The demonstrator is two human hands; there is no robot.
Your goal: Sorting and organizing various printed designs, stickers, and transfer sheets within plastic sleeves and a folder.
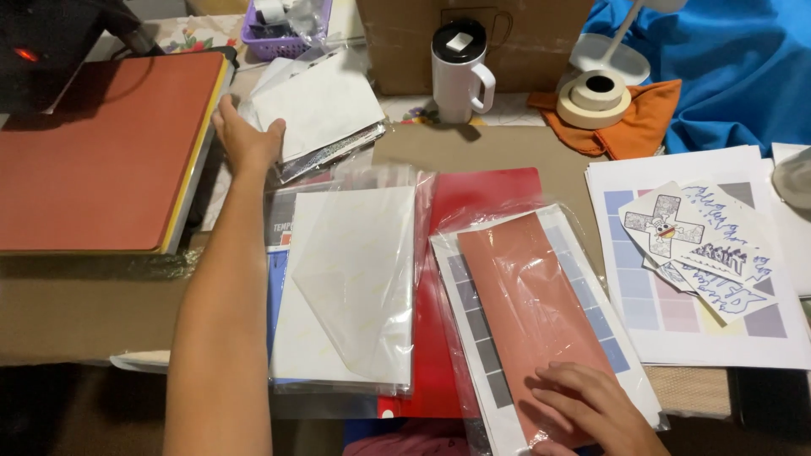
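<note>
Two bare hands are working over a cluttered brown tabletop (pixel 68 312). The left hand (pixel 245 139) is reaching far forward and gripping the near left edge of a loose stack of white sheets (pixel 319 105), thumb on top and fingers curling out of sight beneath, so it is closing on the stack. That stack is lying tilted just beside a flat red-orange pad with a yellow edge (pixel 101 148), which is sitting under a black machine (pixel 42 51) at the far left.

The right hand (pixel 583 405) is resting flat, fingers spread and pressing down, on the near end of a long salmon-pink strip in a clear plastic sleeve (pixel 524 295); it is grasping nothing. The strip is lying on a white sheet printed with rows of coloured squares (pixel 473 321), which is overlapping a glossy red folder (pixel 486 190).

Between the arms, a clear bag of white paper (pixel 355 279) is lying flat. Further right, a pile of white sheets with pastel squares (pixel 676 312) is carrying cut-out printed stickers (pixel 701 245). At the back, a white mug with a black lid (pixel 458 72) is standing upright before a cardboard box (pixel 405 42), near a roll of cream tape (pixel 596 93) sitting on an orange cloth (pixel 646 127), with blue fabric (pixel 735 59) behind and a purple basket (pixel 274 38) to the left.
</note>
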